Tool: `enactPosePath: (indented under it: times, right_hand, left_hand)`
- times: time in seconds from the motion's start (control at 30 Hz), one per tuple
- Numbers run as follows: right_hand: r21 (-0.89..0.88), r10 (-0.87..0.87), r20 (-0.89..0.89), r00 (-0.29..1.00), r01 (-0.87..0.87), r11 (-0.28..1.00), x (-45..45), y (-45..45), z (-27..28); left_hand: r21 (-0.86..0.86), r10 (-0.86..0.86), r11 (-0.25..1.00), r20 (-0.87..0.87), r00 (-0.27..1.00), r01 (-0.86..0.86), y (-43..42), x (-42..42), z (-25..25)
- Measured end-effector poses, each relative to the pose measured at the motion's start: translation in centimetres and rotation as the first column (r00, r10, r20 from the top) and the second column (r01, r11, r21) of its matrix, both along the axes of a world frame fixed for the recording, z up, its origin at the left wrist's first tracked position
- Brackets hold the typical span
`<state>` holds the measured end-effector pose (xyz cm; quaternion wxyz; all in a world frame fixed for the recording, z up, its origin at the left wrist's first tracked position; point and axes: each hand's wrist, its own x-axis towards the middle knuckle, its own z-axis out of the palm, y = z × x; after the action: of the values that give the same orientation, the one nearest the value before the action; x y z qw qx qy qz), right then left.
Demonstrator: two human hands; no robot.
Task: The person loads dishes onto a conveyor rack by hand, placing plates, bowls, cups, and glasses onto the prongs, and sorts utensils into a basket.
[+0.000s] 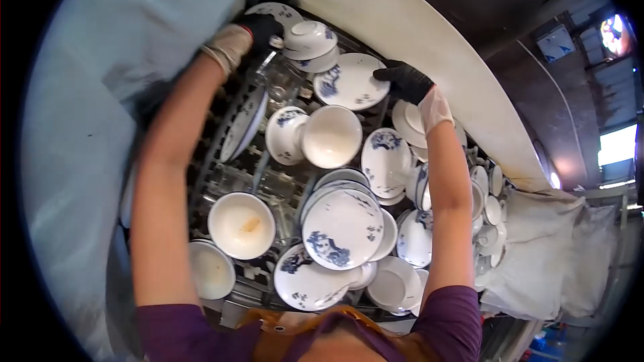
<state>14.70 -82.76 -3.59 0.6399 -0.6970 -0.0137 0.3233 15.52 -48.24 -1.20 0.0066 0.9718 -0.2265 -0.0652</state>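
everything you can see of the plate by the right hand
The plate is round and white, with a smooth, shiny face that looks like glazed ceramic. A blue motif covers part of its left side, and smaller dark marks sit near its lower edge. Its face is turned to the camera; I see no break. It lies beside the stacked bowls. The black-gloved right hand has its fingers at the right edge; how firm the grip is, and what bears the plate, I cannot tell.

Patterned white plates on a dark rack [350,43].
The oval plate [355,82] lies face up, blue motifs near its rim; the far plate [274,9] is partly hidden.
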Motion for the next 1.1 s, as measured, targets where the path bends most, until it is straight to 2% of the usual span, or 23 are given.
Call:
enactPosePath:
  times: [0.07, 0.13, 0.17, 0.2, 0.27, 0.3, 0.33, 0.37, 0.4, 0.47, 0.53, 0.6, 0.63, 0.67, 0.7, 0.73, 0.77, 0.83, 0.87, 0.9, 0.93, 1.03, 1.1]
  right_hand:
    - [-0.130, 0.018, 0.020, 1.000, -0.015, 0.991, -3.0, -0.6, 3.8]
    - [-0.303, -0.232, 0.203, 0.951, 0.286, 0.909, -4.3, -1.0, 4.5]
    - [-0.568, 0.374, 0.673, 0.638, 0.123, 0.814, -3.8, -1.5, 4.8]
    - [-0.213, -0.273, 0.273, 0.922, 0.335, 0.918, -3.7, -2.2, 5.5]
    - [-0.479, -0.192, 0.362, 0.912, 0.359, 0.801, -1.7, -3.0, 4.8]
    - [-0.641, 0.298, 0.685, 0.665, 0.356, 0.680, -1.7, -3.5, 3.6]
    - [-0.728, 0.738, 0.645, 0.197, 0.451, 0.516, -1.5, -3.7, 2.9]
    - [-0.763, 0.527, 0.644, 0.554, 0.514, 0.392, -5.0, 1.0, 7.1]
    - [-0.747, 0.515, 0.654, 0.554, 0.581, 0.322, -5.7, 3.3, 8.5]
    - [-0.672, 0.609, 0.726, 0.320, 0.519, 0.528, -6.1, 6.3, 9.3]
    - [-0.656, 0.542, 0.752, 0.374, 0.346, 0.671, -3.9, 9.1, 7.3]
    - [-0.692, 0.452, 0.695, 0.559, 0.349, 0.632, 0.2, 11.6, 3.5]
    - [-0.634, 0.245, 0.622, 0.744, 0.295, 0.715, 1.0, 12.6, 2.8]
    - [-0.627, 0.251, 0.625, 0.739, 0.285, 0.725, 1.7, 12.7, 2.0]
    - [-0.537, 0.280, 0.605, 0.745, 0.121, 0.835, 2.3, 12.0, 0.9]
    - [-0.422, 0.314, 0.583, 0.750, -0.051, 0.905, 2.9, 11.4, 0.3]
    - [-0.419, 0.364, 0.393, 0.844, -0.188, 0.888, 2.4, 11.7, 1.8]
    - [-0.378, 0.363, 0.341, 0.867, -0.227, 0.897, 1.7, 10.2, 2.3]
    - [-0.346, 0.376, 0.360, 0.854, -0.252, 0.904, 2.0, 9.4, 1.5]
    - [-0.353, 0.391, 0.362, 0.846, -0.264, 0.898, 2.3, 8.7, 0.6]
    - [-0.378, 0.433, 0.455, 0.778, -0.272, 0.885, 2.1, 8.0, 0.3]
    - [-0.472, 0.531, 0.596, 0.602, -0.273, 0.839, 2.6, 7.5, -0.3]
    - [-0.591, 0.629, 0.664, 0.403, -0.231, 0.772, 3.6, 7.9, -0.9]
  left_hand:
    - [0.014, -0.172, 0.985, -0.037, 0.984, 0.173, 2.2, 1.2, -1.3]
    - [0.032, -0.144, 0.989, 0.089, 0.986, 0.141, 2.0, -1.1, -0.9]
    - [0.052, -0.109, 0.994, 0.223, 0.969, 0.100, 2.3, -2.3, -0.9]
    - [0.058, -0.109, 0.993, 0.210, 0.972, 0.099, 2.6, -2.5, -1.7]
    - [-0.093, 0.024, 0.996, 0.317, 0.948, 0.006, 2.5, -2.6, -2.6]
    - [-0.038, 0.048, 0.998, 0.241, 0.969, -0.040, 2.5, -2.8, -2.1]
    - [-0.053, 0.054, 0.998, 0.251, 0.966, -0.042, 2.4, -2.7, -2.4]
    - [-0.145, 0.091, 0.988, 0.324, 0.942, -0.046, 2.7, -2.5, -3.1]
    - [-0.231, 0.136, 0.972, 0.388, 0.912, -0.047, 3.0, -2.5, -3.7]
    - [-0.288, 0.212, 0.952, 0.386, 0.898, -0.101, 1.4, -4.8, 0.6]
    - [-0.318, 0.265, 0.937, 0.380, 0.886, -0.144, 1.9, -5.2, 1.9]
    - [-0.434, 0.218, 0.898, 0.576, 0.788, 0.069, 4.4, -2.8, 1.9]
    - [-0.181, 0.058, 0.976, 0.750, 0.658, 0.120, 1.6, -7.7, 6.6]
    - [-0.172, 0.061, 0.979, 0.752, 0.657, 0.105, 2.1, -8.4, 6.7]
    - [-0.686, 0.236, 0.719, 0.398, 0.887, 0.116, 2.6, -9.1, 6.5]
    - [-0.965, 0.162, 0.248, -0.045, 0.986, -0.084, 3.1, -9.8, 6.2]
    - [-0.963, 0.175, 0.252, -0.054, 0.983, -0.098, 3.6, -10.3, 5.8]
    - [-0.513, 0.286, 0.833, 0.078, 0.955, -0.207, 4.3, -10.6, 5.3]
    - [-0.163, 0.297, 0.949, 0.161, 0.941, -0.271, 4.3, -11.0, 5.1]
    - [-0.217, 0.491, 0.853, 0.022, 0.871, -0.475, 3.7, -11.5, 4.2]
    - [-0.154, 0.523, 0.850, 0.129, 0.842, -0.504, 4.6, -10.2, 0.8]
    - [-0.262, 0.544, 0.823, 0.108, 0.832, -0.504, 4.0, -10.7, 0.3]
    - [-0.323, 0.556, 0.827, 0.345, 0.756, -0.461, 3.9, -11.0, -0.8]
